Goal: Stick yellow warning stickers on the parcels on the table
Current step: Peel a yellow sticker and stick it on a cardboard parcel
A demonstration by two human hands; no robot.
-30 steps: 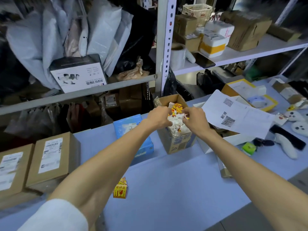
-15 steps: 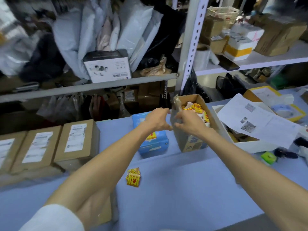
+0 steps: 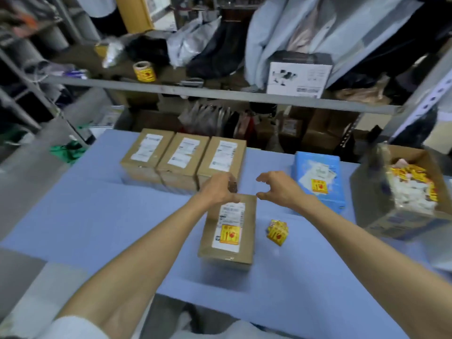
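A brown parcel lies in the middle of the blue table, with a yellow warning sticker on its white label. My left hand hovers over its far left corner, fingers curled, nothing visibly in it. My right hand floats just right of the parcel's far edge, thumb and fingers apart and empty. A small stack of yellow stickers rests on the table right of the parcel. Three brown parcels stand in a row behind. A blue parcel carries a yellow sticker.
An open cardboard box holding sticker scraps and backing paper stands at the right edge. A metal shelf rail runs behind the table with bags, boxes and a yellow tape roll on it.
My view swung left. Both hands left the scrap box at the right and came to the far end of the stickered parcel in the middle. The row of parcels came into view.
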